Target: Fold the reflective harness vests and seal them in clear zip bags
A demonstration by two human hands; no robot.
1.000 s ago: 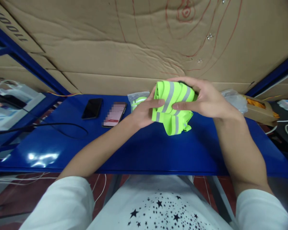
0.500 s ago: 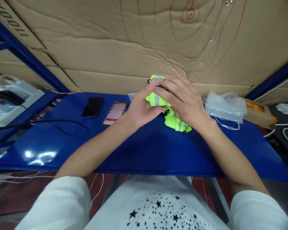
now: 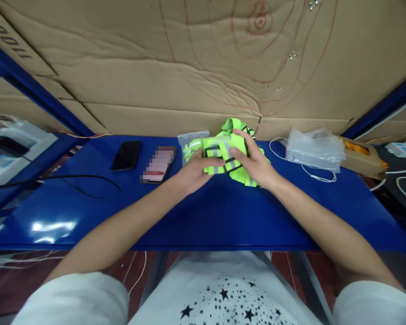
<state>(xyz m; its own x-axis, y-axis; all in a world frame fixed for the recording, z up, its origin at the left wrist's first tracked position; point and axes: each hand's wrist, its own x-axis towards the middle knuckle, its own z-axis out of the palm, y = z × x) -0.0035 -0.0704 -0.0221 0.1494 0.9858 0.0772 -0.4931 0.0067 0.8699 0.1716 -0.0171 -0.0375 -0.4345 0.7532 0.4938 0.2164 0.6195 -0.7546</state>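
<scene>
Between my two hands is a folded bundle of neon-yellow reflective strap with grey bands and black trim, held just above the table. My left hand grips its left end, fingers curled under and thumb along the front. On the right end, my right hand has its thumb on the front and its fingers behind. More neon-yellow strapping lies in a loose heap behind and beneath the bundle, partly hidden by it. To the left, a clear zip bag lies beside the strapping; whether any strap is inside it I cannot tell.
On the blue table to the left lie a black phone and a phone with a lit screen. At right are clear plastic bags, a white cord and a cardboard box. A cardboard panel stands behind.
My hands have come lower and opened out, with the bundle now spread wider between them. More of the strap heap and the clear bag behind now shows. The view has shifted slightly.
</scene>
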